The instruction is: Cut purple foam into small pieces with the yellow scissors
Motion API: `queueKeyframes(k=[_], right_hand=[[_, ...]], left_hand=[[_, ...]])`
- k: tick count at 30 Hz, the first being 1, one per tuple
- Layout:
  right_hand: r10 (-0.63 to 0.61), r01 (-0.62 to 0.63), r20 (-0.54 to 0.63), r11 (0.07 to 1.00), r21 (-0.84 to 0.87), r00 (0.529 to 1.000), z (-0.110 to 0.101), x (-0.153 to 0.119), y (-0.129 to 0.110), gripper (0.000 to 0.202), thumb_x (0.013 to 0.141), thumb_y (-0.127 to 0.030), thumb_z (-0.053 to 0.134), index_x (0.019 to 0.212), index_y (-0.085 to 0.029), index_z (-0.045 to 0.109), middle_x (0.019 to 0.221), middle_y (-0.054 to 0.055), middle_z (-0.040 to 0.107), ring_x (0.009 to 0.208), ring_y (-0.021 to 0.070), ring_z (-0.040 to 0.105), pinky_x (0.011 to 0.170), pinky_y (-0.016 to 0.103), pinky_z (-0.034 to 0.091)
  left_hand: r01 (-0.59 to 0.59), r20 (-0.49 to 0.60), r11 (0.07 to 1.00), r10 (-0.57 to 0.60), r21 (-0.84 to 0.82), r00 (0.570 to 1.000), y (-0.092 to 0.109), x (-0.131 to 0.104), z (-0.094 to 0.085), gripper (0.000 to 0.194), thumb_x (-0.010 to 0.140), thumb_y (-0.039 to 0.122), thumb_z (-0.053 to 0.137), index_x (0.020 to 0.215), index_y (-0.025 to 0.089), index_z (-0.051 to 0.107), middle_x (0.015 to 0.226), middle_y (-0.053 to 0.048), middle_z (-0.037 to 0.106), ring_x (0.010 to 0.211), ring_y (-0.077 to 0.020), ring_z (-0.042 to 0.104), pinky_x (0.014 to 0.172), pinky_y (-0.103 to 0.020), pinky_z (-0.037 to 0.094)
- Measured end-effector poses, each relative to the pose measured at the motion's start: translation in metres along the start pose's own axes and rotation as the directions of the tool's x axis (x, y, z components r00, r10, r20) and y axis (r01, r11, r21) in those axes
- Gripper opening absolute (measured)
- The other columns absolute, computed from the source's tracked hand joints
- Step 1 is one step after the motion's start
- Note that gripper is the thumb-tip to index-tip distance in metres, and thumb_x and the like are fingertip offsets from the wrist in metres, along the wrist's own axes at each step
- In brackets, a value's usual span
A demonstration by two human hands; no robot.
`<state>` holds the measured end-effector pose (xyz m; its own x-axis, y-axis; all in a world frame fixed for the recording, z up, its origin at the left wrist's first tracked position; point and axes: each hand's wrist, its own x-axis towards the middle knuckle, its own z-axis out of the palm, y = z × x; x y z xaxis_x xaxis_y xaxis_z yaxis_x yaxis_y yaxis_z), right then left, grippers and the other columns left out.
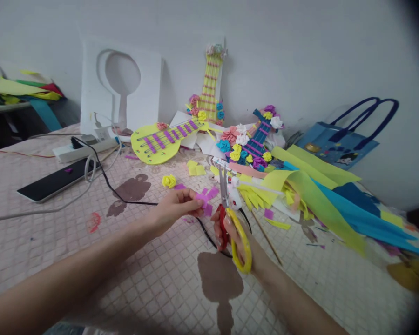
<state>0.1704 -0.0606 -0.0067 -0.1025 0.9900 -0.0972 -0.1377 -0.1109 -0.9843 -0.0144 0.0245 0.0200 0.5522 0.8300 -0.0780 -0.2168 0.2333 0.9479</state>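
Between the thumb and fingers of my left hand (182, 204) is a piece of purple crepe paper (206, 201) with several strips or petals. My right hand (235, 232) is closed around scissors (242, 246) with one red and one yellow handle. The blades point up and away, a little apart, just right of the paper. A yellow paper rose (169, 181) lies beyond my left hand, near small yellow paper pieces (196, 168). A white glue gun (233, 193) with a black cord lies behind the scissors, partly hidden by them.
Behind stand a yellow paper guitar (157, 151) and flower-trimmed guitar shapes (258, 139). At left are a power strip (85, 146) and a black flat panel (57, 179). Yellow and blue paper sheets (352, 204) spread rightward by a blue bag (338, 144). A thin stick (267, 237) lies near my right hand.
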Motion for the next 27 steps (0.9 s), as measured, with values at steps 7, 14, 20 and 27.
queueKeyframes(k=[7, 14, 20, 27], right_hand=[[-0.01, 0.023, 0.043, 0.951, -0.309, 0.999, 0.002, -0.002, -0.002, 0.037, 0.082, -0.056, 0.064, 0.078, -0.021, 0.052, 0.058, -0.006, 0.042, 0.047, 0.0091, 0.038, 0.04, 0.02, 0.03], [-0.023, 0.04, 0.043, 0.888, -0.457, 0.999, 0.007, -0.003, -0.01, 0.032, 0.083, -0.047, 0.062, 0.072, -0.022, 0.046, 0.058, -0.006, 0.04, 0.047, 0.0093, 0.035, 0.043, 0.023, 0.03], [-0.028, 0.045, 0.04, 0.839, -0.543, 0.999, 0.002, -0.003, -0.006, 0.03, 0.086, -0.049, 0.055, 0.076, -0.022, 0.046, 0.06, -0.006, 0.04, 0.049, 0.0103, 0.035, 0.045, 0.024, 0.03], [-0.022, 0.039, 0.036, 0.817, -0.575, 0.999, 0.005, -0.005, -0.01, 0.035, 0.085, -0.053, 0.056, 0.075, -0.022, 0.045, 0.061, -0.005, 0.04, 0.053, 0.0119, 0.037, 0.047, 0.025, 0.03]], left_hand=[[-0.083, -0.069, 0.986, 0.074, -0.143, 0.995, 0.007, 0.003, -0.003, 0.026, 0.072, 0.029, 0.081, 0.074, 0.013, 0.06, 0.078, -0.004, 0.074, 0.074, -0.0135, 0.069, 0.078, -0.028, 0.054], [-0.12, -0.122, 0.981, 0.102, -0.151, 0.987, 0.01, 0.002, -0.002, 0.026, 0.071, 0.028, 0.082, 0.072, 0.014, 0.061, 0.073, -0.002, 0.072, 0.071, -0.0129, 0.068, 0.079, -0.029, 0.054], [-0.143, -0.162, 0.972, 0.113, -0.184, 0.98, 0.009, 0.002, -0.002, 0.023, 0.071, 0.024, 0.081, 0.071, 0.014, 0.06, 0.072, -0.001, 0.071, 0.07, -0.0135, 0.069, 0.08, -0.031, 0.054], [-0.155, -0.194, 0.967, 0.116, -0.201, 0.974, 0.012, 0.0, 0.001, 0.024, 0.069, 0.021, 0.08, 0.069, 0.015, 0.057, 0.069, 0.001, 0.069, 0.066, -0.0115, 0.067, 0.077, -0.029, 0.053]])
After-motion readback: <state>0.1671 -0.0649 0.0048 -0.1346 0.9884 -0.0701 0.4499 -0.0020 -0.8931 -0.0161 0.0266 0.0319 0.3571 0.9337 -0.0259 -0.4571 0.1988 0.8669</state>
